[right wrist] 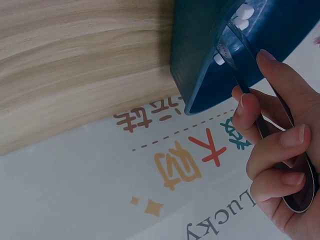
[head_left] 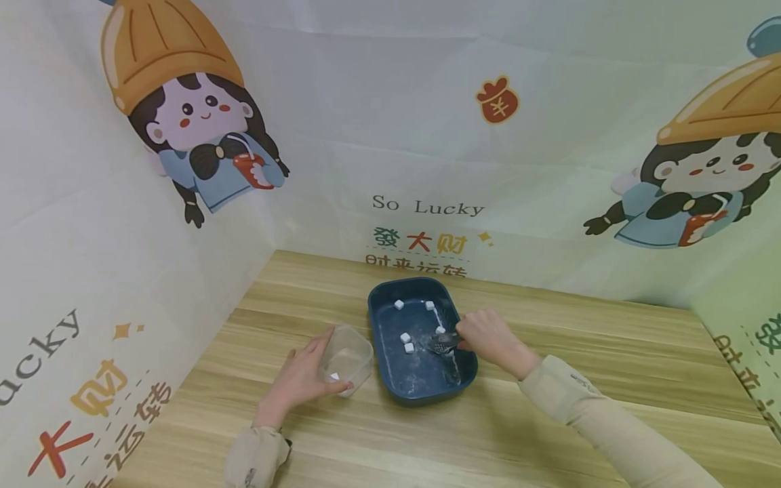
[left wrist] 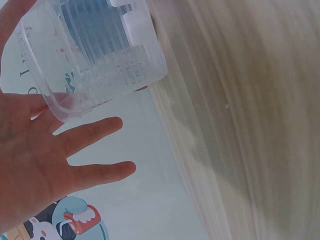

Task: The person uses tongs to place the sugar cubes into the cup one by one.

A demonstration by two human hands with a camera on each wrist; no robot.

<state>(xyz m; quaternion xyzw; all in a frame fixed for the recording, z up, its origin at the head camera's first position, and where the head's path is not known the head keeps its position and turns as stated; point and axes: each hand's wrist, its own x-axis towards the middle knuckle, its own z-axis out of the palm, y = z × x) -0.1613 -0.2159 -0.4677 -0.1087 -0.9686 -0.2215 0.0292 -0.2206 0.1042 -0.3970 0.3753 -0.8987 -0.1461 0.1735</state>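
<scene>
The left hand (head_left: 300, 379) grips a clear plastic container (head_left: 349, 358) between thumb and fingers; two of its fingers spread free in the left wrist view. White cubes lie inside the container, near its bottom. To its right, a dark blue basin (head_left: 417, 400) holds several white cubes (head_left: 409, 348). The right hand (head_left: 488, 339), at the basin's right rim, holds dark metal tongs (right wrist: 286, 112) with fingers and thumb wrapped round them. The tongs' tips reach down into the basin, apart, beside a white cube (right wrist: 219, 59); whether they touch it is unclear.
Both containers stand on a wood-grain table (head_left: 549, 420). A pale printed cloth (head_left: 366, 102) hangs behind the table and along its left and right sides.
</scene>
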